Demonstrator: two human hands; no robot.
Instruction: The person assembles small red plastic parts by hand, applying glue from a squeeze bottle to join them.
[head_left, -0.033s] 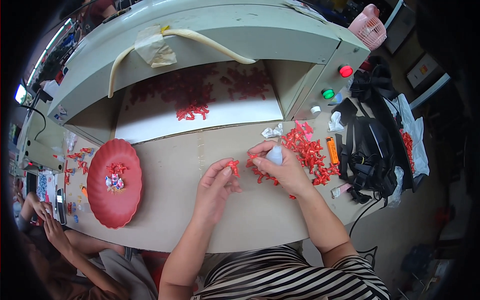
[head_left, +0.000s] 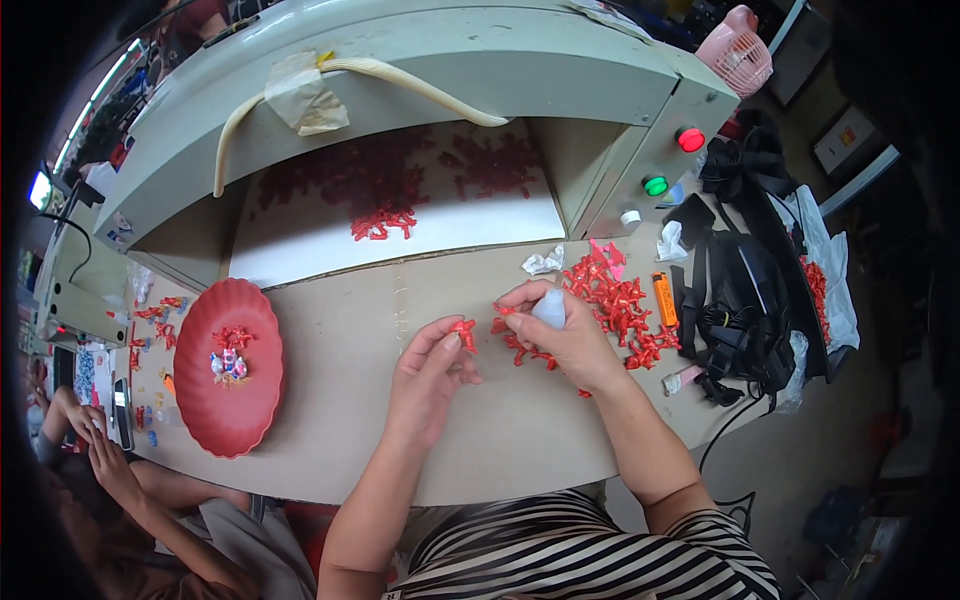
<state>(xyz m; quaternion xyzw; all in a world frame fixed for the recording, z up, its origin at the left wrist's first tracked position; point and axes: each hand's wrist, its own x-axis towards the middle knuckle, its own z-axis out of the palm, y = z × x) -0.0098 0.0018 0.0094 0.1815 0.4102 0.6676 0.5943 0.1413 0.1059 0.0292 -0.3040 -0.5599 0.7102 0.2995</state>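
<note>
Above the middle of the table, my left hand [head_left: 430,372] pinches a small red plastic figurine [head_left: 464,335] between thumb and fingertips. My right hand [head_left: 556,335], a little to its right, is closed around a small whitish squeeze bottle [head_left: 549,308]. Between that hand's thumb and forefinger is a small red plastic piece [head_left: 505,310], partly hidden by the fingers. The figurine and the piece are apart. A pile of red plastic pieces [head_left: 622,308] lies just right of my right hand, and a few more show beneath it.
A red scalloped tray [head_left: 262,400] at left holds red pieces and a multicoloured figurine. Behind stands a grey-green machine [head_left: 600,90] with red pieces inside its opening. An orange lighter [head_left: 664,299], crumpled tissue [head_left: 543,262] and black bag [head_left: 745,320] lie at right. A co-worker's hands [head_left: 108,455] are at far left.
</note>
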